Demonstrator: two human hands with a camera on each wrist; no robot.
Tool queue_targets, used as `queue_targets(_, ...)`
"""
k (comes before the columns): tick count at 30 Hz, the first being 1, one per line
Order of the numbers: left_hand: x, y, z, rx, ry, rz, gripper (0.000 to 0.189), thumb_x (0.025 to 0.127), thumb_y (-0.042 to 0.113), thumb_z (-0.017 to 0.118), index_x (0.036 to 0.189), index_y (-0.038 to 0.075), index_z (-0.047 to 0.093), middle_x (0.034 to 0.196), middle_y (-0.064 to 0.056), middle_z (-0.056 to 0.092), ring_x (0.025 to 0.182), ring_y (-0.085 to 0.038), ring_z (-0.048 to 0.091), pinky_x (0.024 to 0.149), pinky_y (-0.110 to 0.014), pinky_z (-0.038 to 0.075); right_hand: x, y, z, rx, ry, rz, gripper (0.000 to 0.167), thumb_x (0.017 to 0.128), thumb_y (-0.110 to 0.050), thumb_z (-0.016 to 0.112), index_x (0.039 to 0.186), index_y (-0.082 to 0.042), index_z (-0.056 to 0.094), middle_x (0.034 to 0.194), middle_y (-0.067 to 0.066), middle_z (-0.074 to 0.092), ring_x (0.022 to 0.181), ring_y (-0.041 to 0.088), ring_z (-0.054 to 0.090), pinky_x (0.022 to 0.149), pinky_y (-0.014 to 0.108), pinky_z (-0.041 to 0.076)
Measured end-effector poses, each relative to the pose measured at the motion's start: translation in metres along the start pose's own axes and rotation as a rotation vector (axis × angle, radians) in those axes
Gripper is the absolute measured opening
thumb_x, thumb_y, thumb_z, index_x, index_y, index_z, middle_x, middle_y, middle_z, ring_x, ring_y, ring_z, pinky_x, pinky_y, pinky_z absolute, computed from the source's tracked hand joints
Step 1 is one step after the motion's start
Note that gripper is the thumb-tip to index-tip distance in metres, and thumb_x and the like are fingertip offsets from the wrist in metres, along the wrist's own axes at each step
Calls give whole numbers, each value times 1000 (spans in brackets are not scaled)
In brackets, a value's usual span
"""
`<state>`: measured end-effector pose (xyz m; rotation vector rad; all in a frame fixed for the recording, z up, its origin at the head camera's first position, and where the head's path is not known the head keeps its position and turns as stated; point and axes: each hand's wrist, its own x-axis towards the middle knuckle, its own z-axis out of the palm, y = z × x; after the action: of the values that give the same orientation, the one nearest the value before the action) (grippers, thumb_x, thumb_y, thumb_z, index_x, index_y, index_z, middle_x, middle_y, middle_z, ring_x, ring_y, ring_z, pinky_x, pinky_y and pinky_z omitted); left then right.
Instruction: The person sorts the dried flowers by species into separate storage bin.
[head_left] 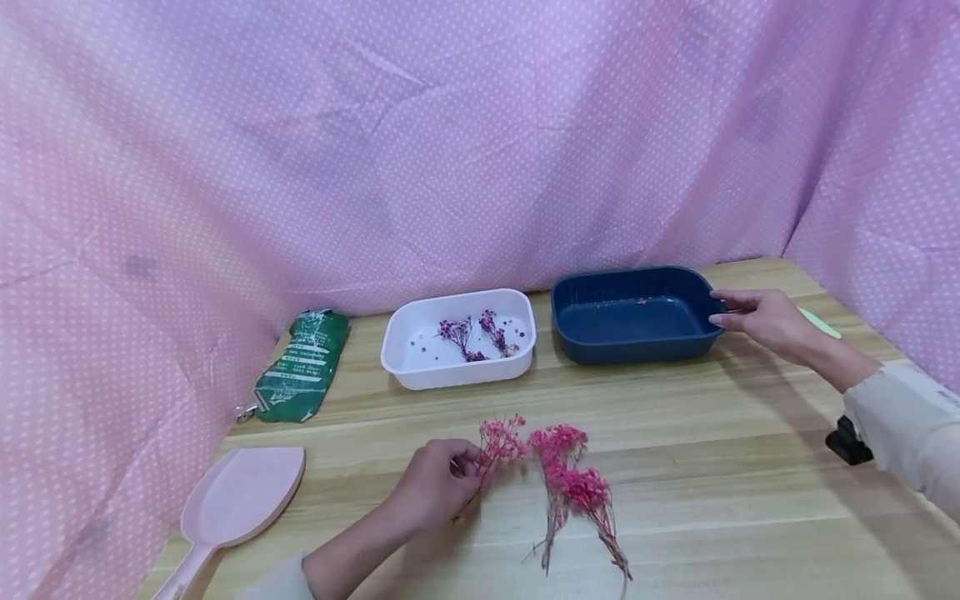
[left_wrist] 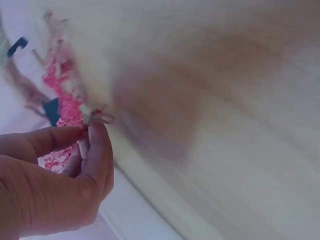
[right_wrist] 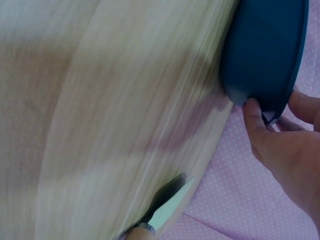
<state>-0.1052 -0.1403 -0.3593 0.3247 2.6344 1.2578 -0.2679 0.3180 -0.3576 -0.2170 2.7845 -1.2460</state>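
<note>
Left hand [head_left: 435, 489], nearest: its fingers are curling, with thumb and forefinger pinching one pink sprig [head_left: 501, 444] over the table [head_left: 720, 500], no gap showing between the tips. Two more sprigs [head_left: 585, 489] are lying just beside it, blossoms touching, stems pointing towards where I am standing. Right hand [head_left: 772, 321]: it is gripping the right end of the blue tray [head_left: 637, 350], thumb and fingers spreading only as wide as the rim and wall require. That tray is holding one tiny pink fragment. White tray [head_left: 457, 377], standing to its left: it is containing purple sprigs [head_left: 455, 331] and loose purple bits. Knife [right_wrist: 167, 208], pale-bladed: it is lying beyond the right wrist. Black object [head_left: 849, 442], partly hidden: it is showing beside the right sleeve [head_left: 900, 429]. Green pouch [head_left: 303, 367] and pink scoop [head_left: 243, 492]: both are lying at the left. Dotted cloth [head_left: 450, 158]: it is hanging behind everything.
</note>
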Motion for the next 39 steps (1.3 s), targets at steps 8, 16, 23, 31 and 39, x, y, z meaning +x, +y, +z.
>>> queue_targets(8,6,19,-11,-305,-52,-131,20,82,-8,64,101,-4,69,84,-8,65,74,-13,60,66,-27,58,1,1,0,-7,11,6,65,95,-32,61,142,7,38,139,34,41,121,37,45,68,4,40)
queue_targets(16,11,29,-17,-471,-77,-157,26,84,-5,66,110,-8,64,90,-9,67,78,-16,66,74,-34,59,1,1,1,13,11,0,65,95,-30,63,141,8,39,140,31,40,110,11,53,69,4,42)
queue_targets(23,15,28,-11,-490,-107,-188,25,84,-5,67,110,-5,65,90,-10,67,78,-15,66,75,-33,60,0,0,0,15,-4,14,66,96,-31,60,143,7,36,143,31,36,127,44,39,68,3,39)
queue_targets(31,40,31,-10,-537,-114,-209,25,87,-3,66,111,-7,64,91,-10,70,79,-15,67,77,-35,59,-1,-1,1,29,-2,10,66,96,-30,60,143,8,36,143,32,34,130,47,35,69,0,37)
queue_targets(39,80,48,-12,-609,-101,-209,26,89,-4,63,114,-9,61,93,-13,68,77,-16,66,80,-35,58,-3,-2,0,16,6,2,65,96,-31,60,143,8,37,142,32,36,127,46,38,69,1,38)
